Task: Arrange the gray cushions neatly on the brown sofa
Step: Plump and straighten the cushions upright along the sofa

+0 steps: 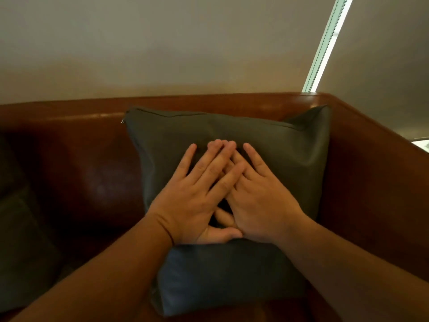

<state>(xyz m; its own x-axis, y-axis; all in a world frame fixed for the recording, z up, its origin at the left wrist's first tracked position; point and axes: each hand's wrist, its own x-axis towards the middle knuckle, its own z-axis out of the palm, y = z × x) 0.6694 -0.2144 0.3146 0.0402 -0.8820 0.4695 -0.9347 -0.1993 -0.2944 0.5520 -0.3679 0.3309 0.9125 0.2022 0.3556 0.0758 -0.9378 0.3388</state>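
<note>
A: Where is the cushion?

B: The gray cushion [232, 163] stands upright in the right corner of the brown sofa [81, 159], leaning on the backrest with its right edge against the armrest. Its zipper runs along the top edge, with the metal pull at the upper left corner.

A: And the hands?

B: Both lie flat on the front of the cushion, palms down. The left hand [197, 198] comes in from the lower left, the right hand [260, 205] from the lower right, and their fingers cross over each other near the middle of the cushion.

A: Are they gripping anything?

B: No. The fingers are stretched out and spread, pressing on the fabric, clamped on nothing. The left thumb reaches under the right palm, and the cushion dents a little around the fingertips.

A: Anything else nearby?

B: A second dark cushion [23, 228] lies in shadow on the seat at the far left. Behind the sofa is a pale wall [162, 43], with a bright strip of window [327, 43] on the right.
</note>
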